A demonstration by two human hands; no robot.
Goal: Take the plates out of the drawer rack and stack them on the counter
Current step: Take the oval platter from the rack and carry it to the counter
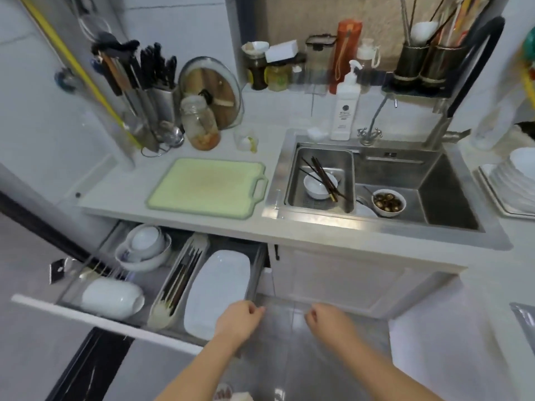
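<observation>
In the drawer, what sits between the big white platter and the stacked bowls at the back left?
In the head view, a long narrow tray of chopsticks lies between the platter and the stacked bowls.

the stack of white plates (518, 180) was cut off by the right edge; the counter overhang hid the back of the drawer (185, 235)
</observation>
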